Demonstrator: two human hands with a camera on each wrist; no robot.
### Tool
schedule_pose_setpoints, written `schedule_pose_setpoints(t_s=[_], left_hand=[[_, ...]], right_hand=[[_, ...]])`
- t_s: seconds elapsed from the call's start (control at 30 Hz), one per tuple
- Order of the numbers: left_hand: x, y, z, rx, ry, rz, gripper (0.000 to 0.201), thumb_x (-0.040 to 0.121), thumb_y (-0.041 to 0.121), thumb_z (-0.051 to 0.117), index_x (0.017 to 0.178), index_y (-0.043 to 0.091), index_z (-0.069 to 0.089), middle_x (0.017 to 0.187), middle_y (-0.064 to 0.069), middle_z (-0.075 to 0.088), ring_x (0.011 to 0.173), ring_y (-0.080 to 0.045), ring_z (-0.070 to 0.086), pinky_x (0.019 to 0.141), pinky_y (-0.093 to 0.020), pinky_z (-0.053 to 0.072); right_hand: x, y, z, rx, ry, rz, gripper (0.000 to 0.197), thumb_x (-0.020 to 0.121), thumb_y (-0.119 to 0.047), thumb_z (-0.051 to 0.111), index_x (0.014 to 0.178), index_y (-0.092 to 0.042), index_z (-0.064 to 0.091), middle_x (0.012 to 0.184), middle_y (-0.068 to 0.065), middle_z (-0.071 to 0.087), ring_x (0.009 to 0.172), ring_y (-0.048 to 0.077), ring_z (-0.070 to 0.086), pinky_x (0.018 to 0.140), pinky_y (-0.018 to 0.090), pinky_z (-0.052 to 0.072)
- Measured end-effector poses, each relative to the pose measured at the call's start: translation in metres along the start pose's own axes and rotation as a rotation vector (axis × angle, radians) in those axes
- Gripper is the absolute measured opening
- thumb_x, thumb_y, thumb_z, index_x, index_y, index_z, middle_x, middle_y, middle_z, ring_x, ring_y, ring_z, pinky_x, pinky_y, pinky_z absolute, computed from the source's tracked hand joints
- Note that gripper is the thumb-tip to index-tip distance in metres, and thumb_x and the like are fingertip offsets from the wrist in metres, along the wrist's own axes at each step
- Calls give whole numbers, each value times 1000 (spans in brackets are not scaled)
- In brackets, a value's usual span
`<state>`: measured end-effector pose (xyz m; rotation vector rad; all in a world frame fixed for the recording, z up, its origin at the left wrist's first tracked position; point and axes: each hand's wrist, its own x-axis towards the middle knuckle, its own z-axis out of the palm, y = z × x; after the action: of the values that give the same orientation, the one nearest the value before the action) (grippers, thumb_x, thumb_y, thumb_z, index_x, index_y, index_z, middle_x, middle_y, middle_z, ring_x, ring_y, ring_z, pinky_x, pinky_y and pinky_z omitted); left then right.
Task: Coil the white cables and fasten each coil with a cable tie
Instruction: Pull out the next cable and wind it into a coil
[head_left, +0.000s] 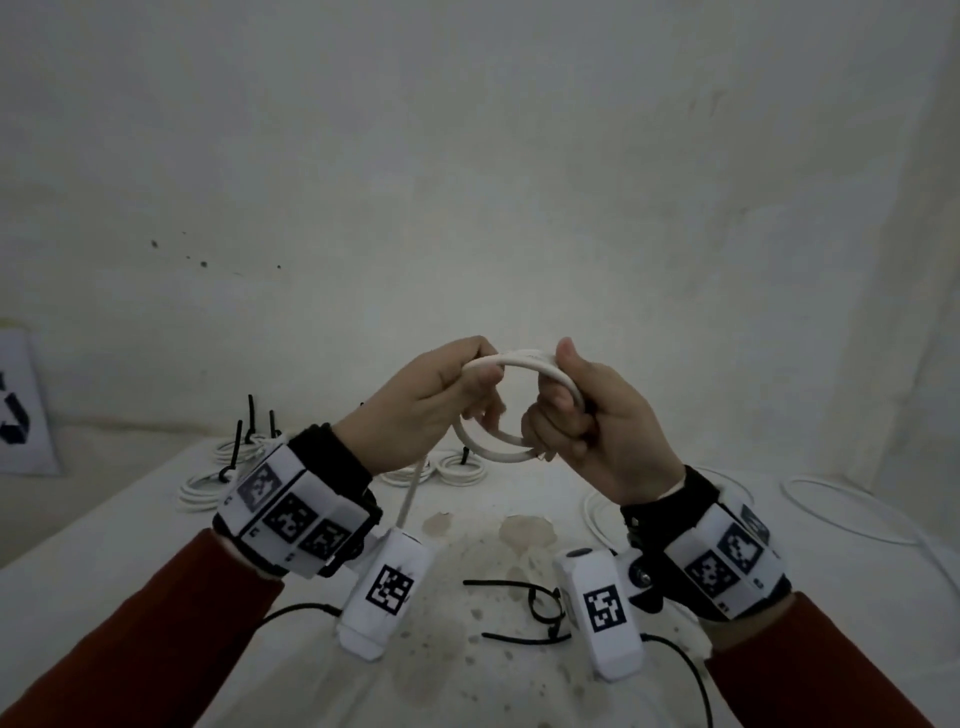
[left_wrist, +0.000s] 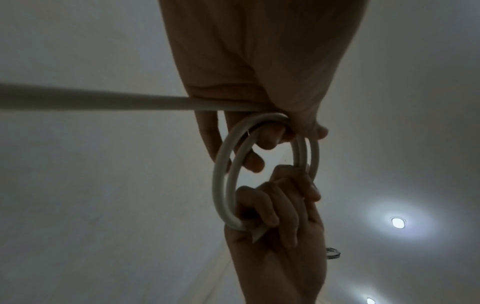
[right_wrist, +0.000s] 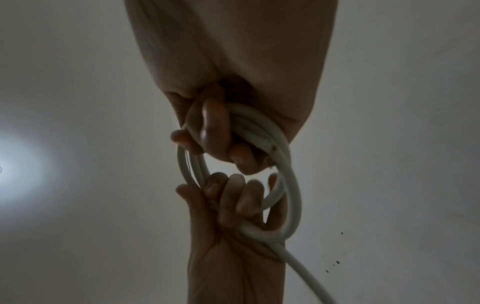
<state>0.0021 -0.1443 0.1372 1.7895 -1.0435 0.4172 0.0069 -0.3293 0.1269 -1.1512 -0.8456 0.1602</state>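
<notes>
A white cable (head_left: 524, 360) is wound into a small ring of about two turns, held up above the table between both hands. My left hand (head_left: 441, 395) grips the ring's left side, fingers curled round the cable (left_wrist: 221, 170). My right hand (head_left: 576, 410) clasps the right side, fingers wrapped round the loops (right_wrist: 280, 148). The cable's loose tail (head_left: 410, 493) hangs down from the left hand toward the table. Loose black cable ties (head_left: 524, 608) lie on the table below the hands.
Several tied white coils (head_left: 208, 483) with black ties lie at the back left, and two more coils (head_left: 457, 470) sit behind the hands. Uncoiled white cable (head_left: 852, 514) lies at the right. The white tablecloth (head_left: 467, 670) is stained in the middle. A sign (head_left: 21, 405) leans at the far left.
</notes>
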Motion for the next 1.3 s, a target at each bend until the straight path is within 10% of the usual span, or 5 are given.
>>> schedule_pose_setpoints(t_s=[0.23,0.83,1.0,1.1,1.3], left_hand=[[5,2,18,-22,247,-68,35,86,56,40,61,35,51,50,12,36,44,-12,36,49,-33,39],[-20,-54,22,578,82,-132,15,101,21,36,105,27,49,65,1,50,60,-9,50,53,-20,34],[-33,-68,13,1112,-224,-357,63,88,-5,40,145,18,23,120,-3,51,88,-17,61,56,-32,45],[-36,-65,17,1397,-246,-112,70,61,-6,70,128,8,55,88,-3,60,58,-22,59,36,-24,27],[-33,-45,29,1367,-243,399,34,64,0,58,94,14,67,71,0,59,63,-22,56,62,-31,37]], right_hand=[[-2,0,4,106,-145,126,45,94,-38,34,78,-9,64,41,-2,38,37,14,34,55,29,44],[-29,-37,-67,783,-133,-111,44,103,-27,31,72,-3,52,48,3,29,43,18,22,51,33,27],[-35,-47,-76,780,213,-382,47,103,-23,28,66,-9,52,46,1,31,42,14,22,48,28,34],[-30,-45,-71,708,384,-487,48,103,-20,25,65,-12,53,50,-2,36,44,13,31,53,26,39],[-7,-25,-68,303,619,-437,31,105,-20,27,79,-15,44,54,-6,45,47,10,40,56,24,38]])
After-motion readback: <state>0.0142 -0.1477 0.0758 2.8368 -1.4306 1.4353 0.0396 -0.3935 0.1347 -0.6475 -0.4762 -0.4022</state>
